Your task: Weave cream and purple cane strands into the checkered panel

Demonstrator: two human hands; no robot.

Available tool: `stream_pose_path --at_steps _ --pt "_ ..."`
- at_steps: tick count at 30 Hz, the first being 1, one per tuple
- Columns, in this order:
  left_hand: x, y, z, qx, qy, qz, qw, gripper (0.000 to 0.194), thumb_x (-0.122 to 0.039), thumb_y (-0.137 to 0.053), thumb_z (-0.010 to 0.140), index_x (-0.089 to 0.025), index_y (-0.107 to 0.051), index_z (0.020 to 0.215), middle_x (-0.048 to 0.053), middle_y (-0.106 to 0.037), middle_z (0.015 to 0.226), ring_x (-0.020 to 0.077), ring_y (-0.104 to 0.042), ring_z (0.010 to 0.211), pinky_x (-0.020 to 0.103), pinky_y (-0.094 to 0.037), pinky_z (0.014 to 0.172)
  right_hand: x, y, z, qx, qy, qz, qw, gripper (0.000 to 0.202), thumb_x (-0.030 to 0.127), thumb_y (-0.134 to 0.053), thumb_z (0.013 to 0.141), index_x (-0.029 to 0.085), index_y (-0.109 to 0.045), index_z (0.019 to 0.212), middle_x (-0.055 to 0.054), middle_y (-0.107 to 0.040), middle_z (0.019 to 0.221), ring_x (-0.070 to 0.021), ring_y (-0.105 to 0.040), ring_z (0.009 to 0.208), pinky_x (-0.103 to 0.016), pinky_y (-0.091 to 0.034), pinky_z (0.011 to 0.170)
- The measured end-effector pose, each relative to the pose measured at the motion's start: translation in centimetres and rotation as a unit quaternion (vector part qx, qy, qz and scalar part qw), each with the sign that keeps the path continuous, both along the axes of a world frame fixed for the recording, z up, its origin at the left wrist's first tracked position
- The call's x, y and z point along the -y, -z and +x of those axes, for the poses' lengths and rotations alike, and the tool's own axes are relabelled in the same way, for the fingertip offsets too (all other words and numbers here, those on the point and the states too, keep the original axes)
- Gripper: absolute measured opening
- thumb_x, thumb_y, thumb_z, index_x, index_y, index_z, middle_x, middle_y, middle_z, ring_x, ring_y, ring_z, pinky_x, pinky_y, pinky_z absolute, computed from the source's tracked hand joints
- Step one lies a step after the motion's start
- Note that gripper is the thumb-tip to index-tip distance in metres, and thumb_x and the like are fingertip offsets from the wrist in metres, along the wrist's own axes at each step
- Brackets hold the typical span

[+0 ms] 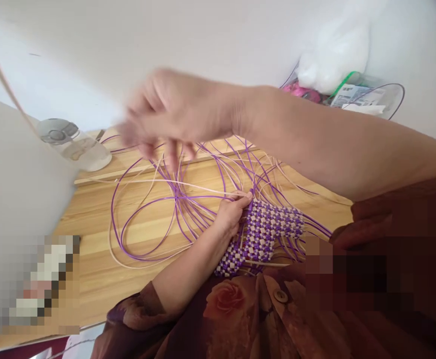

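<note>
Bearing everything, wooden table [120,284] filled lower view. Loose purple and beige strands [176,197] looped across it. Checkered woven piece [263,227], same colors, lay near shirt front [236,319]. Clear bottle [89,152] stood far left. Right hand [165,112] hung blurred above strands, fingers partly curled; could not tell whether gripping. Left hand [230,214] pinched woven piece's edge.

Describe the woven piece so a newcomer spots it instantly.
Start at the wooden table, then find the left hand over it. The woven piece is at its fingertips: a dense purple-and-cream checked mesh, unlike the loose, looping strands around it.
</note>
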State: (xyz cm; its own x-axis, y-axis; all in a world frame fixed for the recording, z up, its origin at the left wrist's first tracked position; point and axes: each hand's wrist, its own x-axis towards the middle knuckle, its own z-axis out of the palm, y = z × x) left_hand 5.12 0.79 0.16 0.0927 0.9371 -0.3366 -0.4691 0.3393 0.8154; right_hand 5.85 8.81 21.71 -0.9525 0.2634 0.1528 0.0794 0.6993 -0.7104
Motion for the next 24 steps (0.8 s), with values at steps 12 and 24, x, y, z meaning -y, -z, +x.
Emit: stream_pose_path --at_steps 12,24 --pt "0.2 0.0 0.8 0.003 -0.05 0.023 0.998 0.029 -0.026 -0.087 0.054 -0.015 -0.071 0.075 0.002 -0.07 0.077 0.0145 -0.061 0.073 0.029 -0.046 0.077 -0.5 10.0 7.3 0.329 0.075 0.16 0.928 0.019 0.027 -0.064 0.079 0.016 -0.076 0.089 -0.004 -0.073 0.08 -0.0128 -0.057 0.066 -0.025 -0.031 0.059" --pt "0.1 0.1 0.7 -0.01 -0.07 0.064 0.995 0.042 -0.02 -0.086 0.054 -0.015 -0.071 0.094 0.006 -0.073 0.098 0.0201 -0.066 0.091 0.033 -0.05 0.087 0.5 10.4 6.6 0.289 0.048 0.238 0.926 0.011 0.021 -0.062 0.08 0.017 -0.072 0.076 -0.004 -0.068 0.071 -0.0128 -0.049 0.061 -0.028 -0.024 0.057"
